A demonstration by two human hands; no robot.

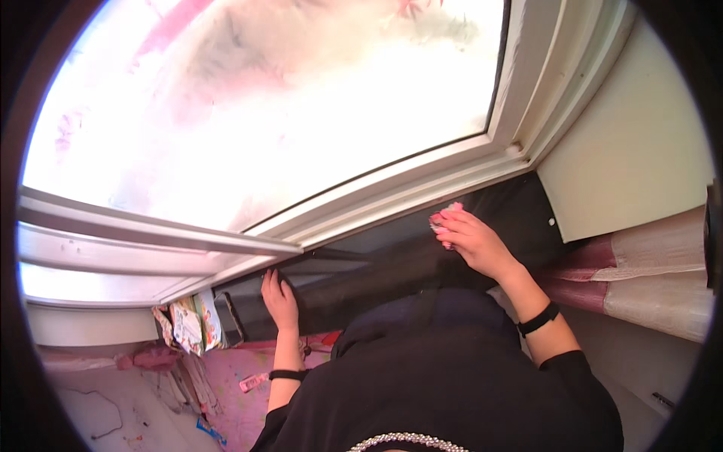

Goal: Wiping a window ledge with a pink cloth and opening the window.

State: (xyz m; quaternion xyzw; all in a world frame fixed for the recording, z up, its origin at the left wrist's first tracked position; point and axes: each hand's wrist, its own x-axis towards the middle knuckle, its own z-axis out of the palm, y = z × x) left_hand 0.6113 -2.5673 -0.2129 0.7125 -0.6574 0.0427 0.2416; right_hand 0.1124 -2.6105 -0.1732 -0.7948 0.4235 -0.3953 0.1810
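While the left hand (281, 304) rests on a dark window sill (361, 282), the right hand (478, 242) holds a pink cloth (449, 215).

From where I stand, the pink cloth is all bunched up in the right hand's bent fingers, a bit right of the middle of the frame. It is over the sill, but I can't tell if it is pressed down. The left hand, left of the middle, is loose, with its fingers stretched out. A big bright window (316, 98) fills the top of the frame. Some colorful packets (194, 325) sit by the sill's left end. A pink and cream curtain (651, 279) is at the right edge, and a pink sheet (242, 413) lies at the lower left.
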